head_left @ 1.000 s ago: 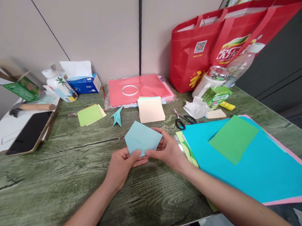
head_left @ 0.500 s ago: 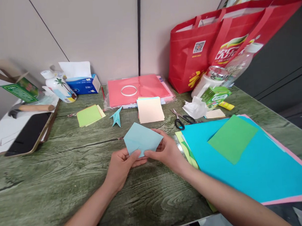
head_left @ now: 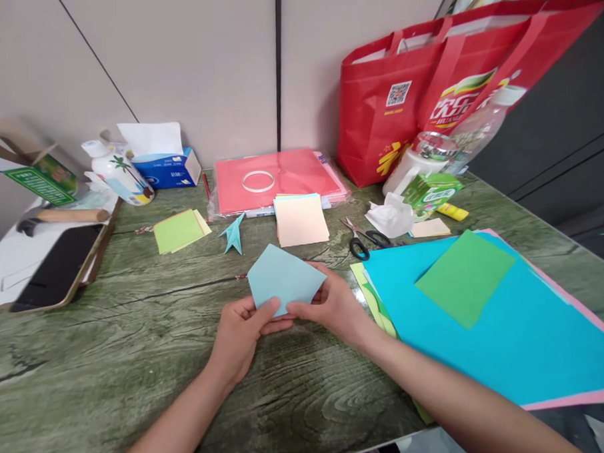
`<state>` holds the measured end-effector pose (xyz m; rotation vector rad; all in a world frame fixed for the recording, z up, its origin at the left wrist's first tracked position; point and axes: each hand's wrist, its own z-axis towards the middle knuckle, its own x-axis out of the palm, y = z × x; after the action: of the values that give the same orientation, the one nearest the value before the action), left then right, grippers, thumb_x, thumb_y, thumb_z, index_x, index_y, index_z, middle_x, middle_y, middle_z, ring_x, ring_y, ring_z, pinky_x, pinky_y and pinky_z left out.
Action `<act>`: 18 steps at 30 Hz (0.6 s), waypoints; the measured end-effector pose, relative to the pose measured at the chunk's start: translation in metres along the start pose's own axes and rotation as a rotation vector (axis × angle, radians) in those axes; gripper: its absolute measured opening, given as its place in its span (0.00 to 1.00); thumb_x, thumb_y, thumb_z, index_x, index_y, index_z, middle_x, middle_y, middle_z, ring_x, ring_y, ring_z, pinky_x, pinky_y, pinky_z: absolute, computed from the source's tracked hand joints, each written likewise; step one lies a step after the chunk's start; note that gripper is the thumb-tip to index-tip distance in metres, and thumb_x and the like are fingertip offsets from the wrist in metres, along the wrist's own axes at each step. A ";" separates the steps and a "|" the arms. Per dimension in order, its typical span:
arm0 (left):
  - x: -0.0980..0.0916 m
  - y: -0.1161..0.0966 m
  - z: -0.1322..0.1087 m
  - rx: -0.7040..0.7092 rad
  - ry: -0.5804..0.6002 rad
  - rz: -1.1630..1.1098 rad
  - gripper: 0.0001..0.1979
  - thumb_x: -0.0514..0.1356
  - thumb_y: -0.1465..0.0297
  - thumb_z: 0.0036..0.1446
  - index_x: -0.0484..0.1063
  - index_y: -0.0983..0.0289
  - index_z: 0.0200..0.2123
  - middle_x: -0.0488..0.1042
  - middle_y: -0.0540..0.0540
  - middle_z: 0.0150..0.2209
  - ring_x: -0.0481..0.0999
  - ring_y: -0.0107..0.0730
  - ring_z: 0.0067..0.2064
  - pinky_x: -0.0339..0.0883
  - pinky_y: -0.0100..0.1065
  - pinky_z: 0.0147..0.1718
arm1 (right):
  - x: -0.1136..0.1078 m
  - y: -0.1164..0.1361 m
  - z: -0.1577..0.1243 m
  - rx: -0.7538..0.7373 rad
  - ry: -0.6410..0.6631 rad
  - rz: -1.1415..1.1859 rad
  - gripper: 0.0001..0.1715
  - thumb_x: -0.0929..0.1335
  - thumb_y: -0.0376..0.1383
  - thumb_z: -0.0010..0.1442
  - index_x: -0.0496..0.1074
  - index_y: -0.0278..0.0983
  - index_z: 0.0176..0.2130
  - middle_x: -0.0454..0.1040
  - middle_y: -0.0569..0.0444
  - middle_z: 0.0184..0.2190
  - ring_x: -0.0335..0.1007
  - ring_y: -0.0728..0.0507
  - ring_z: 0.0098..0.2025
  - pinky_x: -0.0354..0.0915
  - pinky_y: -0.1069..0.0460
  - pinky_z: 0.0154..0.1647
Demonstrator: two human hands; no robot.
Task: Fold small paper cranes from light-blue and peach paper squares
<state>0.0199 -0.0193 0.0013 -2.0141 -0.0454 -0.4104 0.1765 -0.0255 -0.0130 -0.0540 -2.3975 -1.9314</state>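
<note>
Light blue paper (head_left: 285,277) is pinched by both the left hand (head_left: 244,330) and the right hand (head_left: 338,308), between the near and far edges of the table (head_left: 157,353)

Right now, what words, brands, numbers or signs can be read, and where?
"HUA…": red bag; remaining letters unclear.
Large white characters: same bag, not safely readable.
QR code: same bag; line beneath too small.
Too small or blurred: print on blue tissue box, green carton, small green packet.
</note>
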 end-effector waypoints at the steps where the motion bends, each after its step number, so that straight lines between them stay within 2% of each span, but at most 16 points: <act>1: 0.000 0.000 0.000 0.004 0.011 0.012 0.12 0.67 0.66 0.43 0.78 0.69 0.29 0.80 0.58 0.30 0.78 0.39 0.32 0.75 0.39 0.35 | 0.000 0.000 0.000 0.010 0.004 -0.018 0.32 0.73 0.31 0.41 0.61 0.39 0.45 0.73 0.54 0.37 0.72 0.44 0.36 0.70 0.49 0.36; 7: -0.002 0.003 0.000 0.020 0.041 0.045 0.11 0.66 0.66 0.45 0.78 0.69 0.30 0.80 0.57 0.31 0.78 0.38 0.33 0.74 0.39 0.37 | -0.002 -0.003 0.001 -0.071 -0.021 -0.186 0.33 0.72 0.33 0.41 0.61 0.38 0.47 0.72 0.53 0.37 0.71 0.44 0.35 0.70 0.50 0.33; 10: -0.002 0.004 0.000 0.028 0.045 0.045 0.10 0.65 0.66 0.47 0.78 0.69 0.30 0.80 0.57 0.32 0.78 0.37 0.34 0.74 0.38 0.38 | -0.005 -0.002 0.002 -0.058 -0.004 -0.250 0.31 0.73 0.34 0.41 0.62 0.37 0.45 0.72 0.54 0.34 0.70 0.45 0.31 0.69 0.51 0.29; 13: -0.002 0.005 0.001 0.035 0.035 0.048 0.11 0.66 0.66 0.46 0.78 0.69 0.31 0.80 0.57 0.33 0.78 0.38 0.35 0.74 0.39 0.39 | -0.007 0.001 0.002 -0.025 0.033 -0.207 0.27 0.72 0.32 0.41 0.63 0.37 0.42 0.72 0.56 0.29 0.69 0.46 0.27 0.68 0.53 0.25; 18: -0.004 0.003 0.003 0.018 0.019 0.019 0.11 0.66 0.66 0.45 0.78 0.69 0.32 0.80 0.58 0.32 0.79 0.40 0.35 0.74 0.40 0.40 | -0.006 0.001 0.003 0.005 0.037 -0.151 0.28 0.70 0.29 0.41 0.63 0.38 0.44 0.73 0.59 0.24 0.72 0.46 0.24 0.69 0.52 0.25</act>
<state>0.0175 -0.0177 -0.0033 -1.9917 -0.0187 -0.4155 0.1825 -0.0225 -0.0131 0.1663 -2.4474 -1.9686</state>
